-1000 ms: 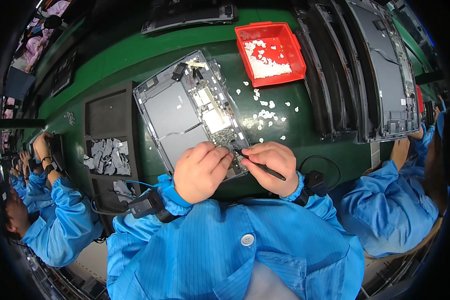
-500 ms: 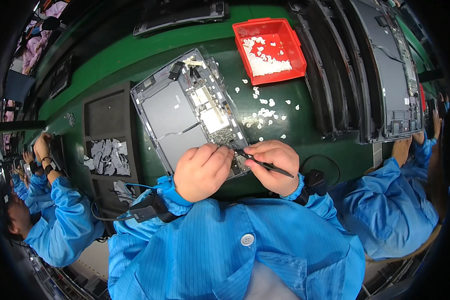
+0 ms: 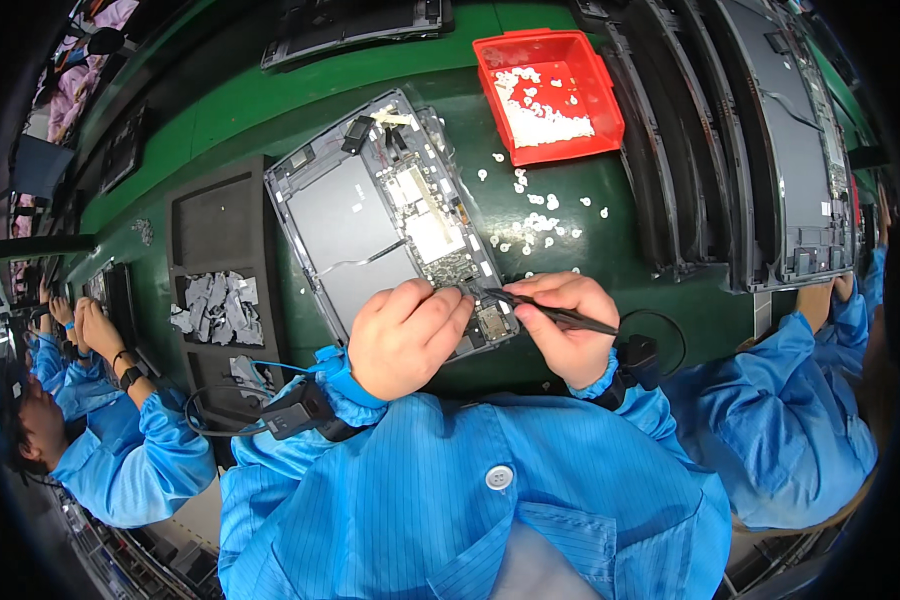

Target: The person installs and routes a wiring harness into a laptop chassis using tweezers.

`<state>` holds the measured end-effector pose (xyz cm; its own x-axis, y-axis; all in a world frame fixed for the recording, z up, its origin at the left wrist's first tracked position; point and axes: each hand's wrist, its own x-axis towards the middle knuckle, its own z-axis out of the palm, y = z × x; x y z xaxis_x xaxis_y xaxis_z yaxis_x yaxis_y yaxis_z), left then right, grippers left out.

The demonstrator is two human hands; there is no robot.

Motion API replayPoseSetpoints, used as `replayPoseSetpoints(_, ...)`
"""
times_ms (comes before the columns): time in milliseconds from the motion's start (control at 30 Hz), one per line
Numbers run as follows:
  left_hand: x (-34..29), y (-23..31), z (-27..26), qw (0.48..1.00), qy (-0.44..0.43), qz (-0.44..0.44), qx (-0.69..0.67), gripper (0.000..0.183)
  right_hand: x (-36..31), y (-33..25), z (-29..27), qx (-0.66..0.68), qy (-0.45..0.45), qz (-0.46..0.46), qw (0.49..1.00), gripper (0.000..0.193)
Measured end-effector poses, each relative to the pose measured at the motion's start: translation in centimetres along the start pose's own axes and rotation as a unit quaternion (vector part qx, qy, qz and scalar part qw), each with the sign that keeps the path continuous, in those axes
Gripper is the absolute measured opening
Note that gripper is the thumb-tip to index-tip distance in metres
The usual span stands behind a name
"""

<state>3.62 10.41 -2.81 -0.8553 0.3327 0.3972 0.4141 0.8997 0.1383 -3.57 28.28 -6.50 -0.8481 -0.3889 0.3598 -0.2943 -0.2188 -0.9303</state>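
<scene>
An opened grey device housing point(image 3: 340, 215) lies tilted on the bench, its circuit board point(image 3: 450, 268) running along the right side. My left hand point(image 3: 410, 335) rests on its near end with the fingers curled together at the board; whatever the fingertips pinch, if anything, is hidden. Black tweezers point(image 3: 580, 320) are gripped in my right hand point(image 3: 578, 318), just right of the housing. Their tips point left over the near part of the board, close to my left fingertips. A blue wrist band point(image 3: 338, 375) circles my left wrist.
A red bin point(image 3: 610, 100) holds small white ring-shaped pieces; more white pieces point(image 3: 538, 222) lie scattered on the green bench. Several housings point(image 3: 800, 170) stand upright at right. Grey scraps point(image 3: 220, 308) fill part of a black tray point(image 3: 213, 225) at left. Co-workers sit on both sides.
My right hand has moved to the right and opened a gap from my left hand, drawing the tweezers with it. My left hand stays almost in place.
</scene>
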Motion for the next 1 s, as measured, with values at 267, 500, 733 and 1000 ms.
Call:
replayPoseSetpoints(267, 0.0, 0.0, 0.0, 1.000, -0.005, 0.007, 0.014, 0.033, -0.1, -0.4, 0.1, 0.045, 0.015, 0.063, 0.997, 0.020)
replayPoseSetpoints(500, -3.7, -6.4, -4.6, 0.951, 0.067, -0.288, 0.094, 0.032, 0.8, 0.0, -0.8, -0.006, 0.001, 0.031, 1.000, 0.012)
replayPoseSetpoints(733, -13.8, -11.4, -7.7, 0.850, -0.135, -0.494, 0.125, 0.033, 1.6, -0.2, -0.5, -0.052, -0.011, 0.025, 0.998, 0.009)
replayPoseSetpoints(1000, -15.5, -10.2, -8.6, 0.848, 0.045, -0.527, 0.039, 0.015, 1.9, -0.9, -0.5, -0.087, -0.003, 0.018, 0.996, 0.007)
